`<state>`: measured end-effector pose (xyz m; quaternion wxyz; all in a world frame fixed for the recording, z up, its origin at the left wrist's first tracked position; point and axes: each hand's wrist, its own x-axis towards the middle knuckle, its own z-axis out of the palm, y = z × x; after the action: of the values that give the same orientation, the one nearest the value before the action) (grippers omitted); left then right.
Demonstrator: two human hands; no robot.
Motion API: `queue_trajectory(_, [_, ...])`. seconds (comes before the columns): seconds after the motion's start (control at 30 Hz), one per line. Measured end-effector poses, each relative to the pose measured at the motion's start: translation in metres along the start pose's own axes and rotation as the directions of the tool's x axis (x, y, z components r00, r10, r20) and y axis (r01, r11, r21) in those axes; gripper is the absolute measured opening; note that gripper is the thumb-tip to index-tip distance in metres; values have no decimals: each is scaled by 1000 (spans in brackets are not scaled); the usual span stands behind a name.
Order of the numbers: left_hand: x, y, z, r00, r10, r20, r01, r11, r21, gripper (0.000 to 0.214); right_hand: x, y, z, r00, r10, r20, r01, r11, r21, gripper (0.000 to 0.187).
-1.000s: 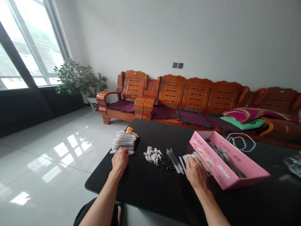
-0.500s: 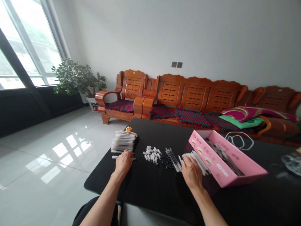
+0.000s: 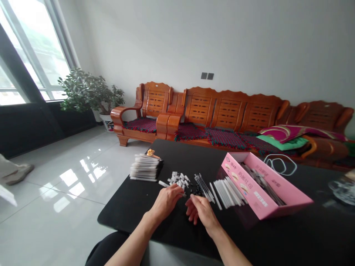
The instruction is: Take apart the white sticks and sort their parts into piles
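My left hand (image 3: 168,199) is closed round a white pen barrel (image 3: 163,183), whose end sticks out to the left above the black table. Just beyond it lies a loose heap of short white pen caps (image 3: 179,178). My right hand (image 3: 202,212) faces it, thumb and fingertips curled together beside small black plugs (image 3: 197,189); anything in that pinch is too small to make out. Dark-ended pen refills (image 3: 204,187) lie side by side past the right hand. To their right is a row of white barrels (image 3: 229,192). Stacked pens (image 3: 146,168) lie at the left.
A pink open box (image 3: 249,184) with dark slim items stands on the right of the black table (image 3: 166,229). Near it are a white cable loop (image 3: 281,164) and a glass dish (image 3: 342,192). A small yellow figurine (image 3: 150,152) sits behind the pens. Someone's foot (image 3: 20,173) shows far left.
My left hand has come right from the pen stack with the barrel. My right hand has left the white barrels and moved left, towards the other hand. A person's foot has appeared at far left.
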<state>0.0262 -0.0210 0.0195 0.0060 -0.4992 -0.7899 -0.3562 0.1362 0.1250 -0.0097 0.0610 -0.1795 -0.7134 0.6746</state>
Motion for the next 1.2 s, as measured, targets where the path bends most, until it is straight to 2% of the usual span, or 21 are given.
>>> queue_trajectory(0.17, [-1,9,15,999,48,-17,-49,993,-104,25,-1,-4,2,999,42,29,-46,988,148,52])
queue_trajectory(0.27, [0,12,15,992,18,-122,-40,982,-183,22,-4,-9,1,1000,30,-1,-30,984,174,51])
queue_trajectory(0.37, [3,12,11,941,-164,-297,68,949,-309,16,-5,-13,-2,998,-9,-59,19,984,176,49])
queue_trajectory(0.4, [4,10,11,917,-254,-306,130,919,-373,17,-5,-13,-3,997,-25,-76,37,985,169,48])
queue_trajectory(0.47, [6,5,12,885,-428,-184,273,796,-540,30,-5,-12,-5,995,-52,-91,65,987,147,47])
queue_trajectory(0.5, [7,2,13,870,-487,-72,338,697,-633,36,-5,-11,-6,994,-61,-85,72,988,133,47])
queue_trajectory(0.57, [8,-4,18,842,-520,145,412,446,-795,43,-4,-9,-7,995,-79,-54,84,991,100,46])
queue_trajectory(0.63, [9,-7,23,831,-498,248,399,225,-889,44,-4,-7,-6,996,-82,-19,83,994,75,45])
queue_trajectory(0.7, [10,-9,27,833,-490,258,354,112,-929,43,-4,-7,-5,999,-44,-5,45,995,85,48])
queue_trajectory(0.83, [10,-10,30,836,-495,237,306,62,-950,39,-5,-8,-3,999,28,23,-31,989,147,52])
queue_trajectory(1.0, [10,-10,28,841,-487,236,298,52,-953,39,-6,-11,-6,999,-5,40,-1,988,157,47])
queue_trajectory(1.2, [10,-10,29,845,-478,240,305,61,-951,39,-8,-15,-9,999,-51,11,50,995,85,43])
